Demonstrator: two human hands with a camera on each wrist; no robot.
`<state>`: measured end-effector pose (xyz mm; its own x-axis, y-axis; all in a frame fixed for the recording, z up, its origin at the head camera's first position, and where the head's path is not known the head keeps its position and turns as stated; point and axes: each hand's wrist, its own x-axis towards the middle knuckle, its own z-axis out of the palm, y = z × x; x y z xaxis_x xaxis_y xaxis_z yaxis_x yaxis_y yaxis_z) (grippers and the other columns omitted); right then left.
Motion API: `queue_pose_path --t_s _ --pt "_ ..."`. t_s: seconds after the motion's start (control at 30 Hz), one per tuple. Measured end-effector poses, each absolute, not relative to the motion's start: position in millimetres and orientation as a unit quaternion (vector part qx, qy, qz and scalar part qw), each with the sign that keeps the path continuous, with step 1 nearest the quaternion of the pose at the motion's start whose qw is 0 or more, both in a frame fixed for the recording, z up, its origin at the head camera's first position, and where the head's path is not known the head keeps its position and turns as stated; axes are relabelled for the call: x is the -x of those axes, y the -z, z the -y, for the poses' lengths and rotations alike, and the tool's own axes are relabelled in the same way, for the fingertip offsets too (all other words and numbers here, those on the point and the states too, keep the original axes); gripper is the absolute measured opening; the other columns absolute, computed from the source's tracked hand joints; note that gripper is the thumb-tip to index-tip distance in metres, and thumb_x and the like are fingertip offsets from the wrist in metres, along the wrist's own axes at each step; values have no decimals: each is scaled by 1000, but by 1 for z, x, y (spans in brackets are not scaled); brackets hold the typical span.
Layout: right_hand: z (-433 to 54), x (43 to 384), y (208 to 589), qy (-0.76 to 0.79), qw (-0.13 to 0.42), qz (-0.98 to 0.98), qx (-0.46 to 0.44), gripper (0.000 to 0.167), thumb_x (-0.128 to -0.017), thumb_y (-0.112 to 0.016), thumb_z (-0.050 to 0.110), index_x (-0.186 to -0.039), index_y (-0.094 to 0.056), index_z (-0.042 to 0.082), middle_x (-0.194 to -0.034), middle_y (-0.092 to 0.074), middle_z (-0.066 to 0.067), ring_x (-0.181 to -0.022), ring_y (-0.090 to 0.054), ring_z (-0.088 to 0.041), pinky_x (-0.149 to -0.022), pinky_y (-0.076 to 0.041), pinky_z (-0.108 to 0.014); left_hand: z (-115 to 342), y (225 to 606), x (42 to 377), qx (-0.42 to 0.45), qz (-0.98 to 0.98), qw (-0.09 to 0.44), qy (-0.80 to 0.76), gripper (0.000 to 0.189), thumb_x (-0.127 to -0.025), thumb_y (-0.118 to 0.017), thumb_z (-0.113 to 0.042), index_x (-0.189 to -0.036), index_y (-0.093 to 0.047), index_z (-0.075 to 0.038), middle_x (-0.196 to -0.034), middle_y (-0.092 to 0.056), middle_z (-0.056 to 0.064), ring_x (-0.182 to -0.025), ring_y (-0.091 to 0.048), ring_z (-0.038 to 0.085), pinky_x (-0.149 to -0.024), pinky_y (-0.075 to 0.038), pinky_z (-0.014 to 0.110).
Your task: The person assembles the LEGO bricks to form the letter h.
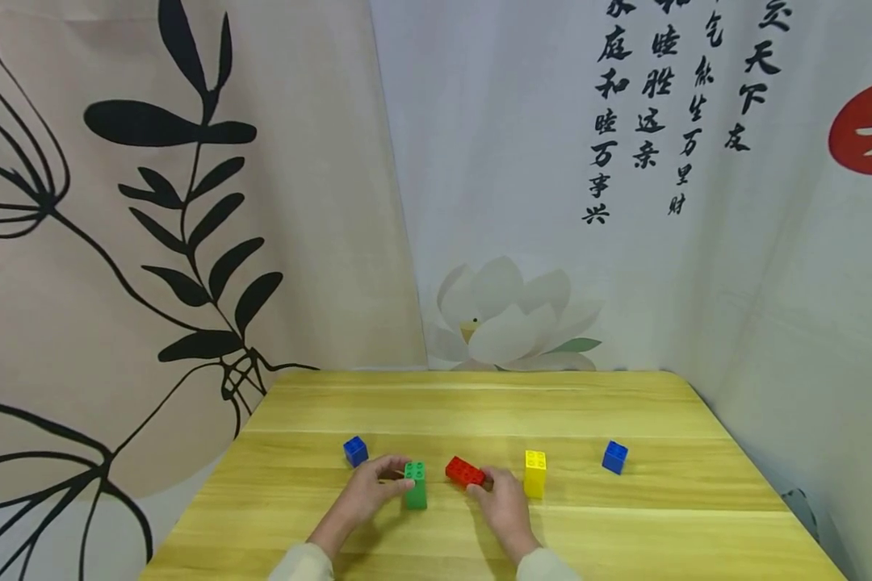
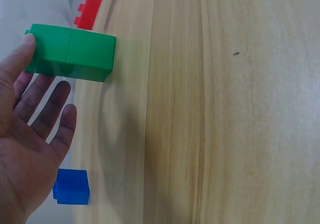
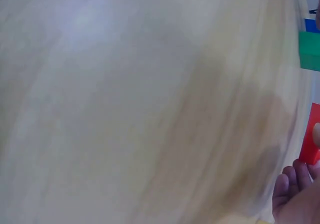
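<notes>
"Cloth printed with dark leaves, a pale lotus and brush lettering hangs behind that wooden table (image 1: 480, 403). What's the person holding?"

"The left hand (image 1: 366, 490) pinches a green block (image 1: 417, 492), upright, studs on top; thumb on one side, and the lower fingers spread apart from each other, clear of it."

"And the right hand (image 1: 505, 507)?"

"Thumb and fingers are clamped on the near right end of a red block (image 1: 463, 471), which lies slantwise between the hands, apart from the green one. Whether either touches the wood, I can't tell."

"The others?"

"A blue cube (image 1: 356, 452) just beyond the left hand, a yellow block (image 1: 534, 474) standing just right of the right hand, and another blue cube (image 1: 614, 457) farther right."
</notes>
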<state>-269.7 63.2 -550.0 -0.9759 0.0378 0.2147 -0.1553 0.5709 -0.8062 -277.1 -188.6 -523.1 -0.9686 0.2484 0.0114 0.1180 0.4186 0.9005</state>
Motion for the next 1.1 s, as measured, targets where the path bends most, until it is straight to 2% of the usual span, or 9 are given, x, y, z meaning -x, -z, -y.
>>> queue_pose_path --t_s 0.1,0.33,0.63,0.87,1.1 --pt "-64 271 543 -482 96 871 -28 23 -85 -78 13 -104 -72 1 -91 -65 -6 -76 -52 -18 -66 -45 -34 185 522 277 -107 -842 62 -526 46 -91 -73 -35 -127 -63 -9 -116 -66 4 -109 -59 27 -90 -51 47" --pt "-60 276 520 -503 122 855 -30 29 -86 -78 16 -109 -71 -1 -95 -66 -8 -82 -55 -21 -71 -48 -37 181 520 281 -109 -845 55 -521 45 -91 -73 -35 -127 -64 -9 -115 -67 5 -109 -60 28 -91 -50 49" --pt "-69 280 493 -506 127 852 -48 35 -90 -75 19 -117 -69 -2 -97 -65 -11 -85 -55 -21 -67 -47 -33 169 524 289 -110 -848 58 -515 46 -92 -71 -37 -128 -63 -9 -114 -67 3 -108 -61 25 -91 -49 49" --pt "-89 286 476 -491 121 861 -58 36 -91 -74 22 -119 -69 1 -101 -66 -8 -92 -58 -22 -71 -49 -33 156 523 295 -125 -843 55 -520 44 -93 -71 -34 -127 -63 -7 -115 -66 3 -108 -60 25 -91 -50 47" --pt "-121 293 467 -482 114 867 -52 41 -93 -72 26 -126 -66 2 -109 -67 -8 -98 -60 -24 -80 -53 -40 140 524 300 -133 -838 57 -526 39 -94 -70 -30 -126 -64 -8 -114 -66 2 -108 -60 25 -91 -51 46"
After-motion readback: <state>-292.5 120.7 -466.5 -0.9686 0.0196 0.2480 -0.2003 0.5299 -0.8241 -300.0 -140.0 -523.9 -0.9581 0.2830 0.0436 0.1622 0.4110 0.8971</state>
